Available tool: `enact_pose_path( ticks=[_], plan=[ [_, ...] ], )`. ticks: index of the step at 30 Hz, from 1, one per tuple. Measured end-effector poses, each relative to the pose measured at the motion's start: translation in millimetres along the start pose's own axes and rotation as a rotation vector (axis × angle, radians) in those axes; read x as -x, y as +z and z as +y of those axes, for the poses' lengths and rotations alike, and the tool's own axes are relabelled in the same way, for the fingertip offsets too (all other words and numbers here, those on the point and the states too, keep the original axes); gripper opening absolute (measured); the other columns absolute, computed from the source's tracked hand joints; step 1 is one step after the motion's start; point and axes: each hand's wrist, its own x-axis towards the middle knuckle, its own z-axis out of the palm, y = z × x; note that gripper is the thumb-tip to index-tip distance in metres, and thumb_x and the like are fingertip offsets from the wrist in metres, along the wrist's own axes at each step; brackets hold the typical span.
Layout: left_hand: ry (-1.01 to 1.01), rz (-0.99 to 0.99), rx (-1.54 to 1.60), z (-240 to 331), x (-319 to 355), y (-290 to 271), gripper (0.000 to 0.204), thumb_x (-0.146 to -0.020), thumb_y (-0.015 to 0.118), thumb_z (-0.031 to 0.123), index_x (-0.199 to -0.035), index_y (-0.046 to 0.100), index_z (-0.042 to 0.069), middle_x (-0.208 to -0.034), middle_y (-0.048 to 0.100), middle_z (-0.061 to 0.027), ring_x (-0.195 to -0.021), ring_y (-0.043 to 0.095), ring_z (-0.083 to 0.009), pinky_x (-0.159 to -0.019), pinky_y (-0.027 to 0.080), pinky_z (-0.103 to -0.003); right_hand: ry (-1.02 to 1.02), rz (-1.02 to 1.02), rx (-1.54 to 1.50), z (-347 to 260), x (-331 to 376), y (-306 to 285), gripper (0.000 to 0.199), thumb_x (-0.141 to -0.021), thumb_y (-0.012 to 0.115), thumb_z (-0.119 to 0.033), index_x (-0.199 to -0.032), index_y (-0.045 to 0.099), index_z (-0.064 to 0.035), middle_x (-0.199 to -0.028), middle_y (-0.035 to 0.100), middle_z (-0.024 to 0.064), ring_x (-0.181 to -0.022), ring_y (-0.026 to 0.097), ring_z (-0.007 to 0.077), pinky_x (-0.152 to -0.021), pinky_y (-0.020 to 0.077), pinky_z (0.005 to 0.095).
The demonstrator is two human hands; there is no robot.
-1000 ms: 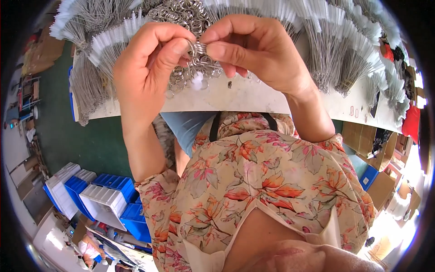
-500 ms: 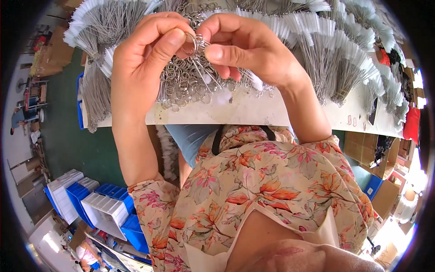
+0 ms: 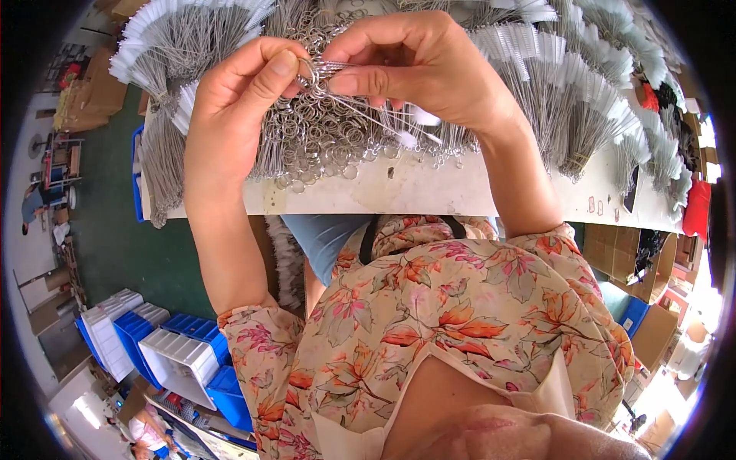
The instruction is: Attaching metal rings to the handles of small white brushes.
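Between the two sets of fingertips, above the far part of the desk (image 3: 429,192), sits a small metal ring (image 3: 307,69) with a few thin wire brushes (image 3: 368,115) hanging from it. Their stems run down and to the person's right, ending in white tufts. The ring lies at the very tip of the left hand (image 3: 230,115), pinched narrowly between thumb and forefinger. The right hand (image 3: 422,69) meets it from the other side, fingers closed on the looped wire ends just beside the ring. Both hands touch the piece; neither is nearer. Beneath them lies a heap of loose rings (image 3: 322,146), and bundles of brushes (image 3: 192,46) fan out beyond.
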Motion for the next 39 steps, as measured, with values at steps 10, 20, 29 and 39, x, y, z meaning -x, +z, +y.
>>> enact_pose_path(
  ticks=[10,20,29,39],
  plan=[
    [-0.004,0.147,0.389,-6.2,6.4,23.4,0.018,-0.091,0.053,0.016,-0.098,0.059,0.001,-0.075,0.054,0.0023,-0.062,0.043,-0.0044,-0.058,0.038,-0.020,0.076,0.145,0.298,5.9,6.4,2.8,0.013,-0.081,0.067,-0.012,-0.091,0.064,-0.0039,-0.073,0.065,0.0001,-0.055,0.051,0.0012,-0.046,0.0394,0.0156],
    [0.105,0.146,-0.439,-2.9,12.7,18.7,0.018,-0.090,0.053,0.011,-0.106,0.058,0.006,-0.074,0.056,0.0020,-0.061,0.046,-0.0059,-0.056,0.039,-0.020,0.135,0.156,-0.012,15.1,14.2,9.5,0.014,-0.079,0.069,-0.013,-0.087,0.066,-0.0022,-0.070,0.063,0.0011,-0.055,0.050,0.0029,-0.048,0.0392,0.0173],
    [0.058,0.113,-0.445,7.6,18.1,22.7,0.016,-0.090,0.053,0.012,-0.092,0.062,-0.001,-0.081,0.062,-0.0044,-0.079,0.056,-0.0091,-0.069,0.044,-0.020,0.120,0.185,-0.053,21.6,16.8,16.0,0.011,-0.080,0.068,-0.012,-0.085,0.066,-0.0025,-0.069,0.062,-0.0001,-0.055,0.051,0.0025,-0.048,0.0397,0.0172],
    [0.035,0.261,0.659,-15.1,16.7,33.8,0.017,-0.087,0.052,0.009,-0.093,0.063,-0.002,-0.093,0.065,-0.0143,-0.089,0.061,-0.0219,-0.084,0.045,-0.033,-0.189,0.398,0.032,55.3,5.8,48.0,0.017,-0.076,0.071,-0.009,-0.090,0.065,-0.0002,-0.079,0.064,0.0047,-0.071,0.061,0.0114,-0.066,0.0494,0.0235]
  ],
)
